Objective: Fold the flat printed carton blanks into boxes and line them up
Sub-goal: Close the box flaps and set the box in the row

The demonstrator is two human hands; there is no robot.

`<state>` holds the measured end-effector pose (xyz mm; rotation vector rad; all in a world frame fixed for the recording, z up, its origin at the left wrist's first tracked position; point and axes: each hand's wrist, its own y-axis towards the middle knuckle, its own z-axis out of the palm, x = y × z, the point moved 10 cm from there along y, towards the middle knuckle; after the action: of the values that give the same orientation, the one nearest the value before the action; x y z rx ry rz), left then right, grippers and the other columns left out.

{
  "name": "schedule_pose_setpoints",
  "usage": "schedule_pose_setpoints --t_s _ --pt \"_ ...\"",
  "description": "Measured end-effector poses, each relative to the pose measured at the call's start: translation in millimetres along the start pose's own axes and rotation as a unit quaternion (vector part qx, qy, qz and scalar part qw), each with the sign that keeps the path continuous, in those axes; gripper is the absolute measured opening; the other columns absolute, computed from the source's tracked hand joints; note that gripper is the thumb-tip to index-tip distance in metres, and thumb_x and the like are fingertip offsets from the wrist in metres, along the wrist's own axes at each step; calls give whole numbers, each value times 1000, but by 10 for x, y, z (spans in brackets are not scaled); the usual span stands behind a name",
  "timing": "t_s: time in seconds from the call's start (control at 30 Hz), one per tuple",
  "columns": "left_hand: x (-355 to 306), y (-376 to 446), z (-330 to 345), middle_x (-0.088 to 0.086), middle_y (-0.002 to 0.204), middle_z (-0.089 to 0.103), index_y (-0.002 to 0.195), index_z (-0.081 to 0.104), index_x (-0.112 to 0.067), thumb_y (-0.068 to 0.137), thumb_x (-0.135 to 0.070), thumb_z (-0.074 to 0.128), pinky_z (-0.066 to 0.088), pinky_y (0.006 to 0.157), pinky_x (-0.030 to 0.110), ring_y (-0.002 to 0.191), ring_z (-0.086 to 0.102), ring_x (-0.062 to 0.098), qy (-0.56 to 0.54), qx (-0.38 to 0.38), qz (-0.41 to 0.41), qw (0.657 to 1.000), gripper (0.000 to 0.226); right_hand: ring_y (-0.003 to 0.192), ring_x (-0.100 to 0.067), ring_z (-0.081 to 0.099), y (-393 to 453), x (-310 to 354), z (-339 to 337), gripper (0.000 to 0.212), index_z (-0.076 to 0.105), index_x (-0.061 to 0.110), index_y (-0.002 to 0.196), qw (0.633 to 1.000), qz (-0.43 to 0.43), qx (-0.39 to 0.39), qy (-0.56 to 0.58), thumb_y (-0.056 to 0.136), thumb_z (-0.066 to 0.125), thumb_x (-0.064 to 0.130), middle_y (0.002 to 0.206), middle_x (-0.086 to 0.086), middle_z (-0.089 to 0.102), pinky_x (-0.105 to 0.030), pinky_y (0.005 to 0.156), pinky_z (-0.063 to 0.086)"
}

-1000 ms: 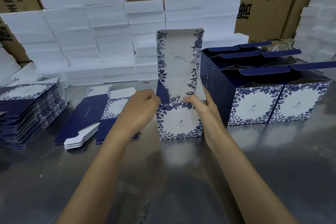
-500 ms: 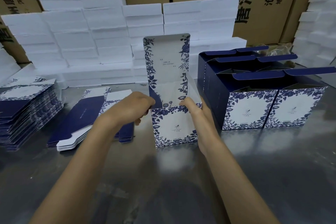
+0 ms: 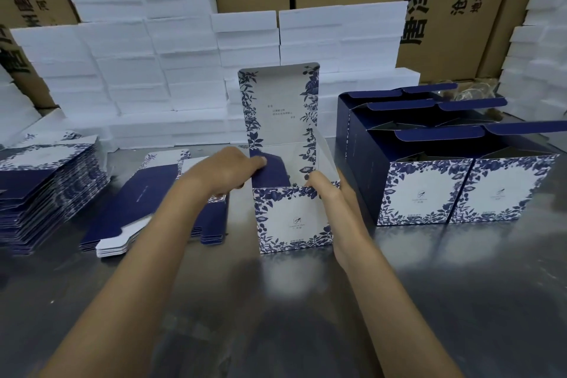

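On the steel desk (image 3: 276, 310), the half-formed box (image 3: 293, 219) now stands a little left of and nearer than a second ago, with a clear gap to the row of finished boxes (image 3: 460, 190). The right hand (image 3: 334, 202) lies along its right wall with fingers fairly straight, while the left hand (image 3: 228, 173) now presses the navy side flap (image 3: 270, 170) inward. The tall lid panel (image 3: 279, 104) stays upright, so closing and lining up remain, and the flat blanks (image 3: 46, 187) wait at far left.

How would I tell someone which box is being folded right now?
On the grey metal table, left of the finished blue floral cardboard boxes, stands one blue-and-white floral carton between both hands. Unlike its neighbours, its tall printed lid points straight up.
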<state>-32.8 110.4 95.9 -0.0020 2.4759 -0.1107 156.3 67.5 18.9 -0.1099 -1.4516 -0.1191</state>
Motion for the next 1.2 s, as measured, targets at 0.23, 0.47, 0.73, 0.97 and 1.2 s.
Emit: schedule_pose_setpoints --t_s 0.23,0.47,0.73,0.97,1.2 --pt "85 85 13 -7 45 32 69 44 -15 96 -28 54 25 51 27 42 26 13 -109 -65 21 992 31 84 4 69 0 78 9 63 61 44 125 1000 -28 13 7 62 64 48 98 21 74 -31 77 50" --pt "263 155 43 8 79 49 77 51 -14 96 -28 60 31 40 16 70 42 23 -327 -139 13 935 25 81 6 70 -54 136 81 51 64 47 117 998 -29 47 -6 66 65 46 95 24 74 -21 66 52" --pt "506 -86 102 -2 100 66 85 60 -28 86 -26 75 51 57 22 77 70 9 -501 -150 59 850 15 133 -13 54 -45 -18 287 99 52 50 140 979 84 181 38 58 40 103 138 19 62 -50 116 34" --pt "524 -187 195 4 128 62 98 65 -38 68 -36 77 51 79 34 102 69 18 -525 -91 101 840 32 97 -3 68 -52 117 131 65 68 39 117 995 19 100 -20 65 72 76 104 18 74 -30 84 50" --pt "479 -274 196 4 130 58 100 62 -40 62 -43 77 44 106 57 117 63 29 -500 -109 106 852 40 46 -7 39 -24 275 -27 27 70 9 85 988 -24 36 -147 87 66 36 55 9 42 -19 48 34"
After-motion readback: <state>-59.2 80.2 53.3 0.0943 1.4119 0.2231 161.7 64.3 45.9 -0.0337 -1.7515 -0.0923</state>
